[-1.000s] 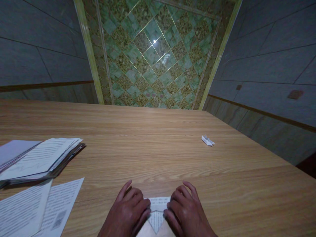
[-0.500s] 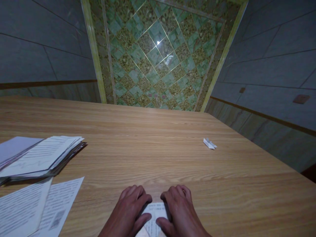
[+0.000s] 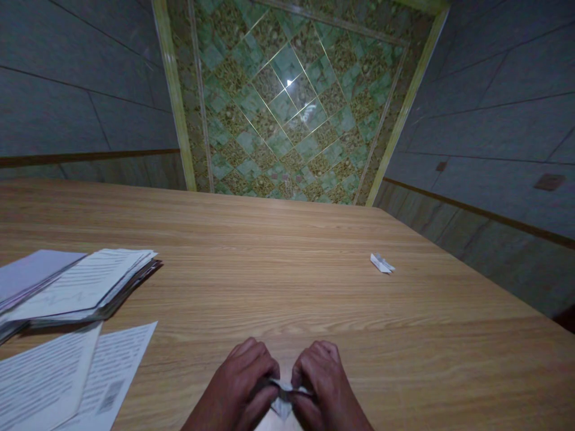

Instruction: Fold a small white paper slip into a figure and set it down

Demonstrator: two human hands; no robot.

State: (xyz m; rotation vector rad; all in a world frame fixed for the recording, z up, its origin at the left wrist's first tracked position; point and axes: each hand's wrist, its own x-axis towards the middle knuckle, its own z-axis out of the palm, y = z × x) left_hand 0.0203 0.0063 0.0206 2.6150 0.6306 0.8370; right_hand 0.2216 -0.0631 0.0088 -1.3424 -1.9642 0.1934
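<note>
Between my hands, at the near edge of the view, is a small folded piece of printed paper (image 3: 283,408). My left hand (image 3: 245,380) pinches its left side between thumb and curled fingers. On the opposite side my right hand (image 3: 321,380) grips it the same way. The paper is bent, with a dark gap showing between its layers; much of it is covered by my fingers. Further off to the right, a small folded paper boat (image 3: 381,263) lies on the wooden table (image 3: 251,269).
At the left lies a stack of papers and booklets (image 3: 90,281). In front of it are loose printed sheets (image 3: 45,377), one overlapping another. Beyond the table stand grey tiled walls (image 3: 494,108) and a green patterned tile panel (image 3: 287,120).
My fingers have curled in and closed on the paper's sides. The paper, flat with its print facing up before, is now bent and opened between my hands.
</note>
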